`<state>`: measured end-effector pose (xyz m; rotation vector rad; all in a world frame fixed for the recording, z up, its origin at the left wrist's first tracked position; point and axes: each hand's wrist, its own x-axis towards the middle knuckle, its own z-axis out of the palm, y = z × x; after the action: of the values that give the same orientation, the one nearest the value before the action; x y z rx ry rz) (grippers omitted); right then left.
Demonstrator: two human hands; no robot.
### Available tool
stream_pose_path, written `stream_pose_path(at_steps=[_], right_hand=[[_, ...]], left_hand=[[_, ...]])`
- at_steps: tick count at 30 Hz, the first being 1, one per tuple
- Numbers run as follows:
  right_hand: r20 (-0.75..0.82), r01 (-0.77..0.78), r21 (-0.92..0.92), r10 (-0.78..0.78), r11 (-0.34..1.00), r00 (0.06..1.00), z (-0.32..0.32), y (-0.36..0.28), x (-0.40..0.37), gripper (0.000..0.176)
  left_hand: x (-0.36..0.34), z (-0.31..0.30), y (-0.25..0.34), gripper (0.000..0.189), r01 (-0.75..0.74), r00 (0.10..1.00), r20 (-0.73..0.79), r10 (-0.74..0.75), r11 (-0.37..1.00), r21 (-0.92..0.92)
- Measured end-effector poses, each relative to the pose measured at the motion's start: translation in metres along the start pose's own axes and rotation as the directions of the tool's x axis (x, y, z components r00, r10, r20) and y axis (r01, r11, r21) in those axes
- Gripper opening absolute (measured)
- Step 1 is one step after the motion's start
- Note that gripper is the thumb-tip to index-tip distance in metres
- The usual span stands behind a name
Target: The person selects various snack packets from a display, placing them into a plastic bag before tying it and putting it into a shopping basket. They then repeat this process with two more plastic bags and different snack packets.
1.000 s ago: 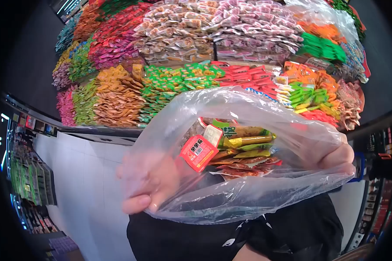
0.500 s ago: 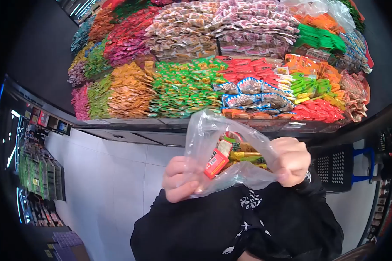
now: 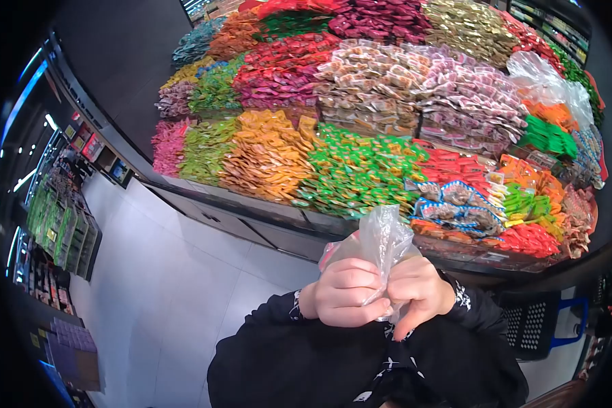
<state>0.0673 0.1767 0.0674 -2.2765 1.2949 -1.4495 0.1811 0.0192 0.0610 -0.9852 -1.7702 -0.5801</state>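
Snack counter behind | 1 plastic bag | 2 hands: left hand, right hand both clenched on it

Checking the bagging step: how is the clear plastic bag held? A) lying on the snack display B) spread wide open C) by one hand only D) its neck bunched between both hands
D: the left hand and right hand sit side by side, both gripping the gathered neck of the plastic bag.
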Motion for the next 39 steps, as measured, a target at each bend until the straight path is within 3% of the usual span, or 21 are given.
stream_pose_path(at_steps=[3, 7, 10, 13, 14, 17, 18, 22, 25, 30, 33, 36, 39], right_hand=[[-0.079, -0.024, -0.198, 0.009, 0.98, 0.997, 0.03, 0.018, 0.041, 0.04], [-0.092, 0.102, -0.149, -0.116, 0.984, 0.989, 0.061, 0.054, 0.089, 0.029], [-0.068, 0.113, -0.1, -0.12, 0.989, 0.99, 0.078, 0.073, 0.118, 0.027], [0.003, 0.141, -0.123, -0.141, 0.982, 0.99, 0.084, 0.093, 0.143, 0.028], [0.018, 0.122, -0.137, -0.12, 0.983, 0.993, 0.083, 0.092, 0.156, 0.03], [-0.128, 0.101, -0.216, -0.131, 0.971, 0.983, 0.088, 0.11, 0.182, 0.031], [-0.14, 0.083, -0.239, -0.119, 0.968, 0.983, 0.086, 0.116, 0.189, 0.03], [-0.085, 0.056, -0.388, -0.096, 0.92, 0.992, 0.064, 0.119, 0.231, 0.02], [-0.105, 0.058, -0.422, -0.112, 0.905, 0.988, 0.048, 0.12, 0.262, 0.03], [-0.155, 0.024, -0.462, -0.107, 0.887, 0.982, 0.012, 0.145, 0.302, 0.016], [-0.279, -0.054, -0.424, -0.073, 0.904, 0.958, -0.006, 0.175, 0.318, 0.028], [-0.356, -0.123, -0.395, -0.028, 0.911, 0.934, -0.032, 0.2, 0.333, 0.04], [-0.393, -0.168, -0.362, 0.014, 0.917, 0.92, -0.05, 0.225, 0.344, 0.04]], left_hand=[[-0.009, -0.042, -0.02, 0.014, 0.007, 0.999, 0.04, -0.006, 1.0, -0.026], [-0.028, -0.092, -0.046, 0.015, 0.068, 0.996, 0.058, -0.062, 0.993, -0.099], [-0.04, -0.128, -0.06, 0.026, 0.202, 0.973, 0.148, -0.176, 0.963, -0.18], [-0.053, -0.169, -0.081, 0.028, 0.431, 0.896, 0.237, -0.376, 0.865, -0.257], [-0.069, -0.185, -0.096, 0.046, 0.437, 0.888, 0.272, -0.372, 0.867, -0.24], [-0.071, -0.214, -0.108, 0.07, 0.53, 0.847, 0.121, -0.518, 0.801, -0.277], [-0.074, -0.225, -0.114, 0.092, 0.584, 0.803, 0.258, -0.537, 0.795, -0.164], [-0.084, -0.227, -0.138, 0.076, 0.731, 0.663, 0.429, -0.613, 0.654, -0.195], [-0.081, -0.227, -0.16, 0.069, 0.521, 0.849, 0.244, -0.469, 0.82, -0.237], [-0.036, -0.236, -0.195, 0.018, 0.598, 0.796, 0.159, -0.583, 0.72, -0.354], [-0.017, -0.238, -0.238, 0.015, 0.531, 0.847, 0.124, -0.517, 0.811, -0.246], [0.0, -0.239, -0.271, 0.015, 0.569, 0.818, 0.07, -0.571, 0.786, -0.243], [0.008, -0.244, -0.296, 0.017, 0.65, 0.756, 0.037, -0.653, 0.745, -0.149]])
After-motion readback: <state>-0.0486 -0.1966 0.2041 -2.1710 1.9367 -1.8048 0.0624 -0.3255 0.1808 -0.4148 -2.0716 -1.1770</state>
